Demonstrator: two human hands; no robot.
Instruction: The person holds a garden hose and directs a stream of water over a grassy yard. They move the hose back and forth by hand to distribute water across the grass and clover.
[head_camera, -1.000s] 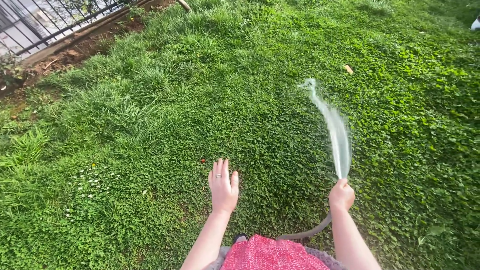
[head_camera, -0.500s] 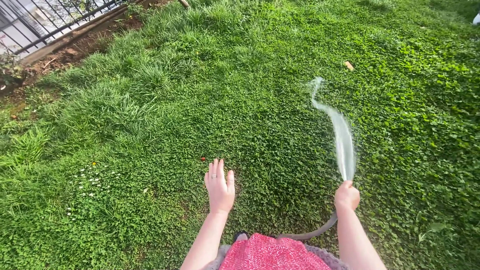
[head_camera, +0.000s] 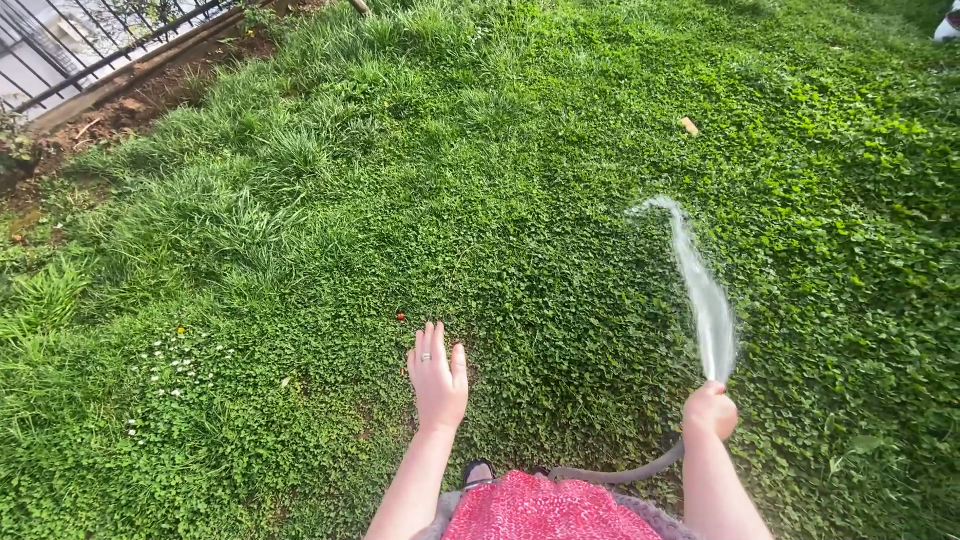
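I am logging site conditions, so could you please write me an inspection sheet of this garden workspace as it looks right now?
Surface: lawn of clover and longer grass, sunlit.
Job's things: grey hose curving behind the person; water stream arcing forward onto the clover.
Clutter: small tan scrap; small red speck; white flowers.
Hands: right hand closed around the hose end; left hand open, palm down, holding nothing, ring on one finger.
Cables: nothing seen besides the hose.
Surroundings: black metal fence and bare soil strip at upper left.
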